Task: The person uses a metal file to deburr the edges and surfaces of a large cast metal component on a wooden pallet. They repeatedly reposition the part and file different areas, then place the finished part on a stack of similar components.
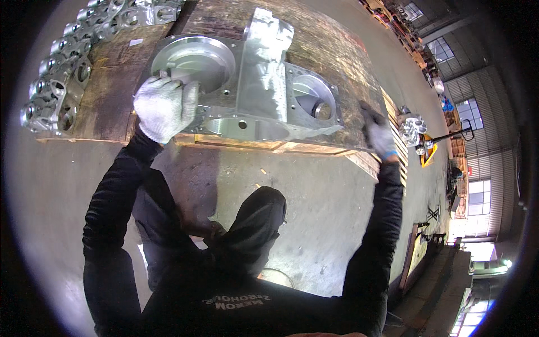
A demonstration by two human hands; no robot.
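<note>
A large machined metal housing (222,126) lies on the wooden boards in front of me. It has a wide round bore at its left, a smaller bore at its right and a raised block between them. My left hand (165,106), in a whitish glove, is closed over the near left rim of the wide bore, its fingertips curled inward. To the right of the housing, apart from it, my right hand (379,130) is over the board's right edge. Its glove is pale with dark fingers, which look stretched out; I see nothing held in them.
Several smaller metal castings (62,92) line the left and far left of the wooden boards (331,50). A pallet edge (281,147) shows below. On the floor to the right are another shiny casting (412,128) and a yellow pallet jack (428,151).
</note>
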